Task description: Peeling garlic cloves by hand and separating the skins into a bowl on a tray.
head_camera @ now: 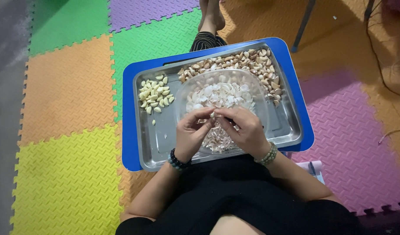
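Head view: you look straight down at your lap.
Left hand: your fingers pinch together on a garlic clove over the clear bowl.
Right hand: fingertips closed on the same clove from the right.
Clove: too small to tell its long axis.
Bowl: holds pale skins, mid-tray.
Steel tray: rests on a blue tray.
Peeled cloves: left pile.
Unpeeled cloves: far-right heap.
Labels: none legible.

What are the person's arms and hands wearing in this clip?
Both forearms are bare, with no sleeves or gloves showing. The left hand has a dark beaded bracelet at the wrist; the right hand has a pale green beaded bracelet. No rings that I can make out.
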